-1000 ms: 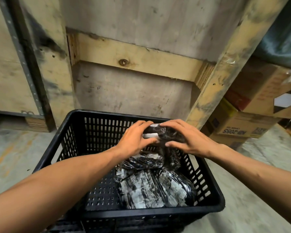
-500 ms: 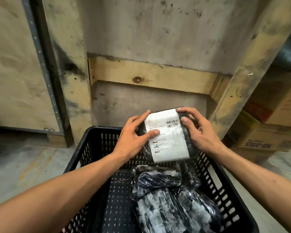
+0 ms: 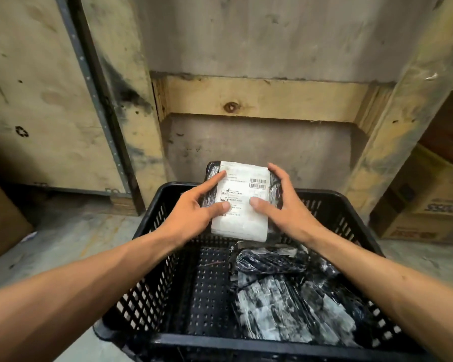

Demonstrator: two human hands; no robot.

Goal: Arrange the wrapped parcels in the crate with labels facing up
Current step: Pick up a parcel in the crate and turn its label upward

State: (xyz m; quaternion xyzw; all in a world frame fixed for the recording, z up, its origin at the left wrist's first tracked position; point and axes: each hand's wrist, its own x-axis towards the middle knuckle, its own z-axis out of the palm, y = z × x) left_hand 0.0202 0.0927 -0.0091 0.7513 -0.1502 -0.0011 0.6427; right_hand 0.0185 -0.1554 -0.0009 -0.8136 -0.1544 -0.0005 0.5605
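Note:
A black-wrapped parcel (image 3: 242, 202) with a large white shipping label facing me is held above the far side of the black plastic crate (image 3: 152, 257). My left hand (image 3: 194, 212) grips its left edge, thumb on the label. My right hand (image 3: 285, 207) grips its right edge, thumb also on the label. Inside the crate, on the right, lie several more black-wrapped parcels: a small dark one (image 3: 268, 261) and larger ones (image 3: 285, 312) covered in shiny tape.
The crate stands on a concrete floor in front of a big wooden crate wall (image 3: 246, 105). Cardboard boxes (image 3: 424, 205) are stacked at the right. Another cardboard piece (image 3: 0, 218) is at the left. The crate's left half shows its bare perforated bottom (image 3: 209, 291).
The parcel was lifted out of the crate and turned so its white label faces me. My right thumb has shifted from the parcel's top edge onto the label.

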